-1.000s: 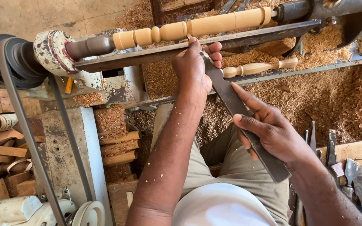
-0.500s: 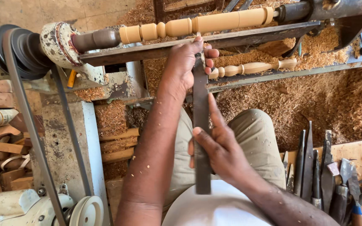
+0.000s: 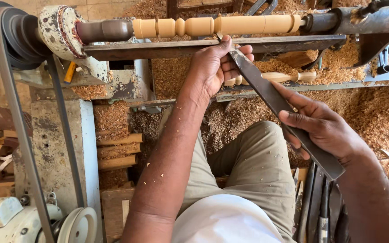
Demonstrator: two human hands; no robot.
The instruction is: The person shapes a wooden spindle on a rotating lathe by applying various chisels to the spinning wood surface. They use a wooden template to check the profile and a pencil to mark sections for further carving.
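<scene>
A pale turned wooden spindle [image 3: 217, 25] is mounted across the lathe at the top. Below it runs a dark metal tool rest [image 3: 293, 43]. My left hand [image 3: 216, 65] rests on the tool rest and pinches the front of a long flat dark chisel [image 3: 275, 100]. Its tip sits right under the spindle's middle. My right hand [image 3: 323, 127] grips the chisel's rear part, which slants down to the right.
A finished turned spindle [image 3: 278, 77] lies on the lathe bed in sawdust. A grey drive belt [image 3: 21, 126] runs from the pulleys [image 3: 5, 31] at top left to a white motor [image 3: 5, 220]. More chisels [image 3: 320, 202] lie at bottom right, wood blocks [image 3: 117, 150] lower left.
The chisel has swung from pointing straight up the picture back to a slant, with my right hand moving out to the right. My left hand stays on the tool rest.
</scene>
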